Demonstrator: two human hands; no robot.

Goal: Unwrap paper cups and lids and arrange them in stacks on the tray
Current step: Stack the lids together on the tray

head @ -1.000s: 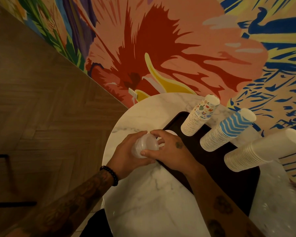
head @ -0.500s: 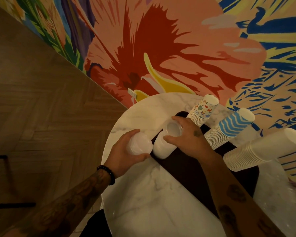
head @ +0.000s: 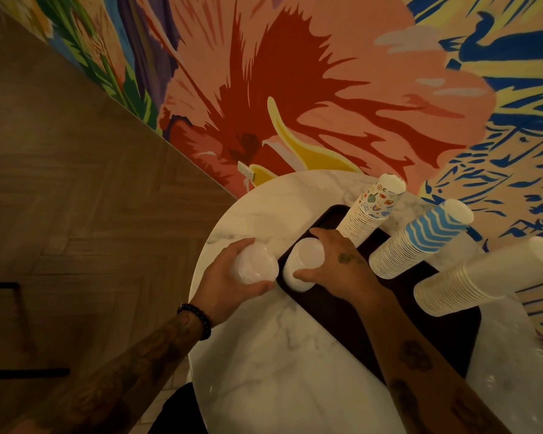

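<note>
Right, L to R: left hand (head: 229, 277) curls round a short stack of lids (head: 257, 267), held above the marble table (head: 273, 371), just off the dark tray (head: 445, 346) at its left edge. Next, right hand (head: 339, 264) grips a taller lid stack (head: 303, 264) from the side, thumb on the near side, fingers on the far side. Its base seems to sit on the tray, tho the angle hides the contact. Beyond, on the tray: patterned cup stack (head: 367, 211), blue-wave cup stack (head: 420, 239), plain white cup stack (head: 483, 277), all upright. Cups look done, approx. Lids are partly stacked, w/ the left-hand batch not yet added.
</note>
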